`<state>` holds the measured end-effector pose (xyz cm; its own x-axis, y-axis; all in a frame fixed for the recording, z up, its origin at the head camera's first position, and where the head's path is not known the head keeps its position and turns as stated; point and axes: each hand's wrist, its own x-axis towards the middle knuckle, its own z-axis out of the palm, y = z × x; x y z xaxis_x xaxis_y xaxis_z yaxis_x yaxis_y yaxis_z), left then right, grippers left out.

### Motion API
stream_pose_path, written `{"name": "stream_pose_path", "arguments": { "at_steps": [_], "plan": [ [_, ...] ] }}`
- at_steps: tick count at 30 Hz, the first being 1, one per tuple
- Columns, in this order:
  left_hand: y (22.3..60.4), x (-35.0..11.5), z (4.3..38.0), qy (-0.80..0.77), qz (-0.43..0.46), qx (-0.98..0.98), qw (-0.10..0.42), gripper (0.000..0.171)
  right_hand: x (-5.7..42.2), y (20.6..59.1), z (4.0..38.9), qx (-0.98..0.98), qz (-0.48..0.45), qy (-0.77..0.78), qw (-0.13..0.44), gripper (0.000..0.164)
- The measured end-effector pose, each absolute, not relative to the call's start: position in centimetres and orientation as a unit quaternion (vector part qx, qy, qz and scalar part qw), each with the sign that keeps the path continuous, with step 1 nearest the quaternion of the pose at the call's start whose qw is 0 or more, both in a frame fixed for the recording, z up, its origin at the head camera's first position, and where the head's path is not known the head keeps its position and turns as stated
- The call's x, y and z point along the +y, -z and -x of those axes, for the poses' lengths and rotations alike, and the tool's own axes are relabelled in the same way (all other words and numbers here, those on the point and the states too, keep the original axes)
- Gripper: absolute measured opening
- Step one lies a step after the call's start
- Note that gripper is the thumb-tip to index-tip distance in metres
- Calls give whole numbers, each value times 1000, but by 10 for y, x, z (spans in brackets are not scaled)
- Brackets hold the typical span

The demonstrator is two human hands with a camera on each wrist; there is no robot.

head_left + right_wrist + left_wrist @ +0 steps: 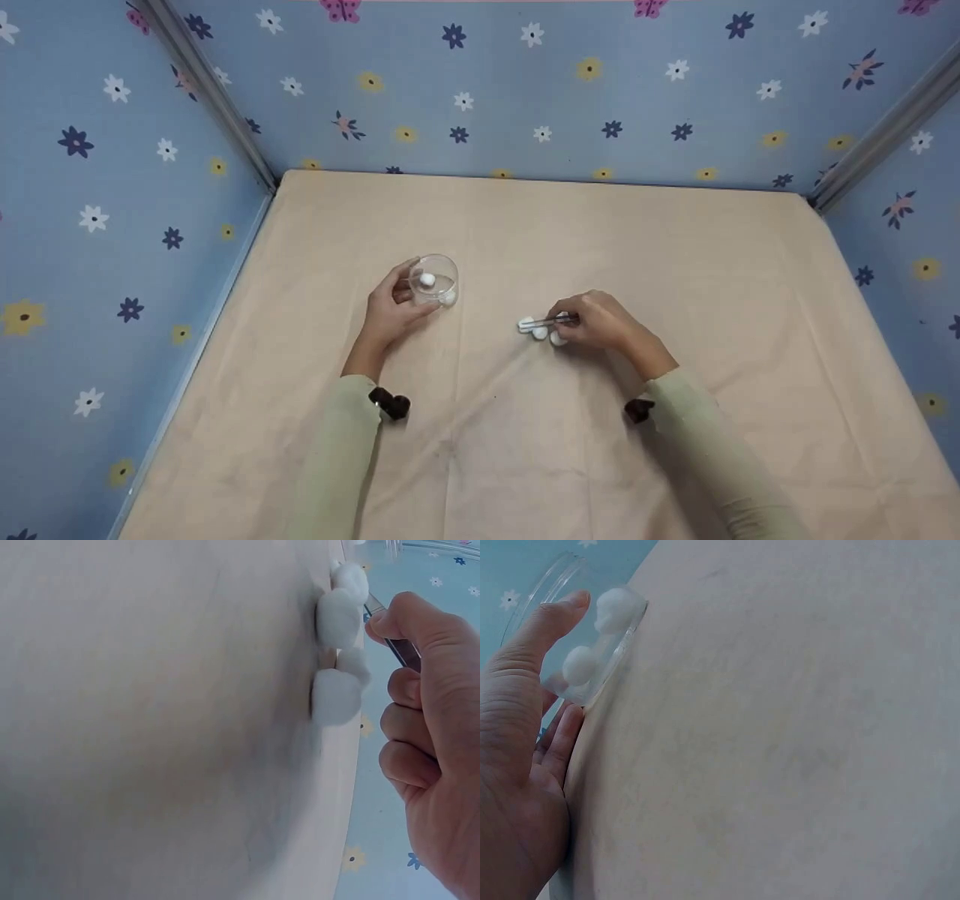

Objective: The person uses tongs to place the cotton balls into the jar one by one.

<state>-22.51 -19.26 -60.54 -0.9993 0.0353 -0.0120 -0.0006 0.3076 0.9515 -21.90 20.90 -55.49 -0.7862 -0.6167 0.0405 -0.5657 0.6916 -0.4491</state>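
At four o'clock from the clear cup, white balls lie on the counter; I judge them light, soft, best gripped at the middle. Right fingers pinch tweezers, left fingers the cup.

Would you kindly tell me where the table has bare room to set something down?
The cloth is bare along the flowered back wall and between the two sleeves. It is crowded around the right hand, with tweezers and cotton balls, and at the left hand, which holds a clear cup.
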Motion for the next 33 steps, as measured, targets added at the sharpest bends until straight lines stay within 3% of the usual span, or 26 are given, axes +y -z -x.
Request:
{"name": "stream_pose_path", "arguments": {
  "at_steps": [33],
  "plan": [
    [605,-192,227,-589,0,808,18,91,208,554,219,908,326,259,39,16]
  ]
}}
